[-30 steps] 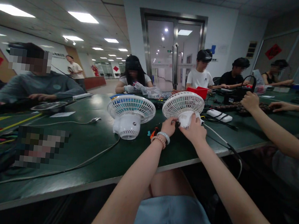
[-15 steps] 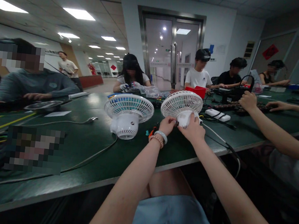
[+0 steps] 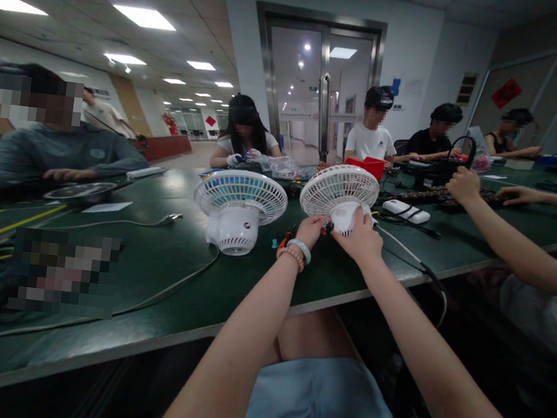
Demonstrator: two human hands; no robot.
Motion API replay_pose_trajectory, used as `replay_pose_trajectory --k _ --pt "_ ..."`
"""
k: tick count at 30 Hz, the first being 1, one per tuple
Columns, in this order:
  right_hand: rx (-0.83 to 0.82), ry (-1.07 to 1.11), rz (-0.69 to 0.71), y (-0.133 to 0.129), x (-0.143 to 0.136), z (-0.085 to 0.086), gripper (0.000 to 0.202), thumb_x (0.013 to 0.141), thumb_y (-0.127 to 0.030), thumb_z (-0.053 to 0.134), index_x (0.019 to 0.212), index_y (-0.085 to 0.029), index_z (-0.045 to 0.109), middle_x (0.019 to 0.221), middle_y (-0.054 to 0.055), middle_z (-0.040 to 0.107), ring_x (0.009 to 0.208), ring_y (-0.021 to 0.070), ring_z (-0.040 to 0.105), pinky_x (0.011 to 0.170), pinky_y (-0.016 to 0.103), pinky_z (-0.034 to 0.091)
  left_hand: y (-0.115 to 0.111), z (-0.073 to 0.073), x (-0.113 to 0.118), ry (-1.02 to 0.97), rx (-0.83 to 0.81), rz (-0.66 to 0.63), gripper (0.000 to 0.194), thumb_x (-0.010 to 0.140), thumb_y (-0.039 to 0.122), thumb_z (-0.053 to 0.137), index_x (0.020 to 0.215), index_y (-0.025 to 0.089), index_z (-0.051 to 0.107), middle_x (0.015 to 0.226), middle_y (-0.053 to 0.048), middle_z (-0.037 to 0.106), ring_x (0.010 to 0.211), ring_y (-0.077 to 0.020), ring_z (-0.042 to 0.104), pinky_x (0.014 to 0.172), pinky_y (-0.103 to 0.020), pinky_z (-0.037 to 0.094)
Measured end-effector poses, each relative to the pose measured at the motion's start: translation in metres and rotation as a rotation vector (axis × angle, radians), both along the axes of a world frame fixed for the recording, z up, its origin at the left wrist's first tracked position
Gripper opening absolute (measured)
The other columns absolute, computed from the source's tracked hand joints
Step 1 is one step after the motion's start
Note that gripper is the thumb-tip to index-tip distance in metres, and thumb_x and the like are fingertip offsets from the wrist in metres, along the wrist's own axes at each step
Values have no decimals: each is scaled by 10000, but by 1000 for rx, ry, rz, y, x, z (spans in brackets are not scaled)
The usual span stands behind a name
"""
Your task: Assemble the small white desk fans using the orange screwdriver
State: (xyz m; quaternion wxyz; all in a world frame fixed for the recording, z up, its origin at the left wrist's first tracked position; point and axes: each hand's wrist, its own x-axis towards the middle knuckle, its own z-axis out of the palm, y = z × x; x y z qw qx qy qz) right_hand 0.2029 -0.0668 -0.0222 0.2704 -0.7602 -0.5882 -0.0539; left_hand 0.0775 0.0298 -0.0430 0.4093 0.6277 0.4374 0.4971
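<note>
- Head view: just right of the other fan (image 3: pixel 237 221), the held fan (image 3: pixel 339 192).
- Hold its base snug with the right hand (image 3: pixel 362 237), clamped around it; no wobbling.
- Pinch softly with the left hand (image 3: pixel 310 229), fingertips closed on a tiny dark bit (image 3: pixel 326 226), too small to name.

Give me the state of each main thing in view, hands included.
Right fan, grille upward, tilted, gripped at its base
Left fan, grille upward, standing unheld
Left hand, pinching a small dark piece
Right hand, closed on the right fan's base
Plug, lying loose, unplugged
White block, lying flat
Ceiling lights, on
</note>
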Motion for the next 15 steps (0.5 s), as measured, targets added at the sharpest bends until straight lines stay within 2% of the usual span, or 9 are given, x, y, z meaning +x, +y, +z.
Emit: replay_pose_trajectory --k 8,15 --pt "-3 14 5 0 1 0 909 723 -652 445 1408 -186 72 1323 199 311 955 294 565 781 411 455 -1 -1 0 -20 -8 -20 208 743 144 476 817 111 668 785 -50 660 585 -69 531 584 -209 450" --pt "12 -2 -1 2 3 -4 914 715 -673 427 1407 -187 78 1330 196 308 950 304 564 765 421 459 -6 0 0 5 27 -17 136 713 108 519 801 115 622 705 -19 621 568 -67 534 608 -225 467"
